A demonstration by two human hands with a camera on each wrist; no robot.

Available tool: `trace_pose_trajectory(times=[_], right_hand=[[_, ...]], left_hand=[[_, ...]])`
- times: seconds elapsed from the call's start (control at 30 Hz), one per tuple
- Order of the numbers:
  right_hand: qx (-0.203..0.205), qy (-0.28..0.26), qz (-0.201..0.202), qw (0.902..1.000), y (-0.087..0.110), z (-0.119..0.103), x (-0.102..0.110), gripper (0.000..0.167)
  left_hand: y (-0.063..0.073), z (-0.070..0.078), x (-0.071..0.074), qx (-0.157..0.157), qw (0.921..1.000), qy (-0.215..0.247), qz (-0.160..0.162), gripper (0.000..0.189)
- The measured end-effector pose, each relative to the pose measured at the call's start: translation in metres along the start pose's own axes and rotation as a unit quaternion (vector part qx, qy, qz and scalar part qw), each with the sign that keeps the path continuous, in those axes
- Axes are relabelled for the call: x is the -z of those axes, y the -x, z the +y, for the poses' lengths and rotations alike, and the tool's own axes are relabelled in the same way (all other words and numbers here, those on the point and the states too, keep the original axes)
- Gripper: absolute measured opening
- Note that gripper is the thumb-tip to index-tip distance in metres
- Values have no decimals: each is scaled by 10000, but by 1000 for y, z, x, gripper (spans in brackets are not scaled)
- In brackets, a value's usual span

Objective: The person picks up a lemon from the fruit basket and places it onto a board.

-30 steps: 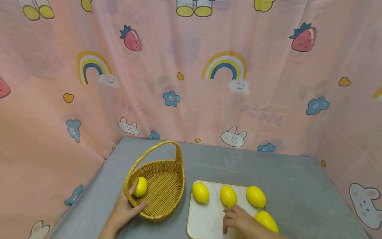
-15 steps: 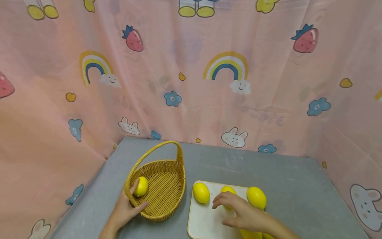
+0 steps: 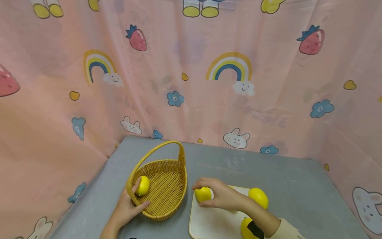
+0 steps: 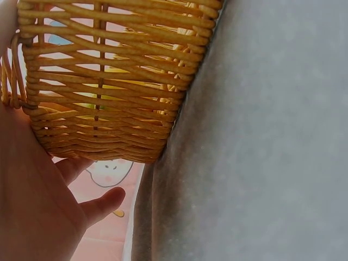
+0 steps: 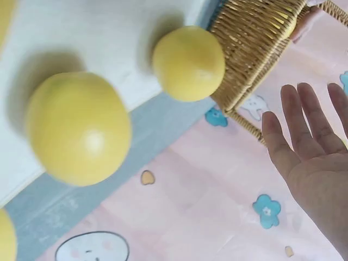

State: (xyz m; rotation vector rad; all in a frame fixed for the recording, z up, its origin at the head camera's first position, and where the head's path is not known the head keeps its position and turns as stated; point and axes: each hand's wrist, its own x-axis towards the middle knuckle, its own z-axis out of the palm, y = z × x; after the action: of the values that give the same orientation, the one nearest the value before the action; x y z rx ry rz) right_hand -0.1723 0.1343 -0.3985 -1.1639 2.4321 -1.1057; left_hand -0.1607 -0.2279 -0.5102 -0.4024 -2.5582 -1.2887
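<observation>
My left hand [image 3: 126, 202] grips the near left rim of a yellow wicker basket [image 3: 167, 192], below one end of its tall handle. A finger reaches over the rim beside a lemon [image 3: 143, 185] inside the basket. In the left wrist view the hand [image 4: 41, 201] lies against the woven side [image 4: 114, 87]. My right hand [image 3: 223, 196] hovers over a white tray [image 3: 206, 222], thumb and fingers spread about its left lemon [image 3: 203, 195]. The right wrist view shows the hand [image 5: 315, 147] apart from that lemon [image 5: 188, 63], holding nothing. Another lemon [image 5: 79, 129] is hidden behind this hand in the head view.
Two more lemons sit on the tray's right side, one at the back [image 3: 258, 198] and one in front [image 3: 247, 228], partly covered by my right wrist. A grey table [image 3: 292, 199] carries everything. A pink patterned curtain [image 3: 191, 119] encloses its back and sides.
My right hand has risen from the front of the tray and moved left and away, over the left lemon. The left hand and basket stay in place; the head view shifts slightly.
</observation>
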Motion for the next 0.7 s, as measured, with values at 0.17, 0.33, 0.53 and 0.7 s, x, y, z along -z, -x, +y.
trace_pose_trajectory(times=[0.17, 0.33, 0.53, 0.7], right_hand=[[133, 70, -122, 9998, -27, -3, -5, 41], [282, 83, -230, 9993, -53, -4, -7, 44], [226, 54, -306, 9993, -74, -7, -10, 45], [202, -37, -281, 9994, -93, -9, -17, 45]], left_hand=[[0, 0, 1, 3, 10000, 10, -16, 92], [-1, -2, 2, -3, 10000, 2, -12, 93], [-1, -6, 0, -173, 9998, -115, 53, 91], [-1, -5, 0, -279, 9995, -116, 68, 91]])
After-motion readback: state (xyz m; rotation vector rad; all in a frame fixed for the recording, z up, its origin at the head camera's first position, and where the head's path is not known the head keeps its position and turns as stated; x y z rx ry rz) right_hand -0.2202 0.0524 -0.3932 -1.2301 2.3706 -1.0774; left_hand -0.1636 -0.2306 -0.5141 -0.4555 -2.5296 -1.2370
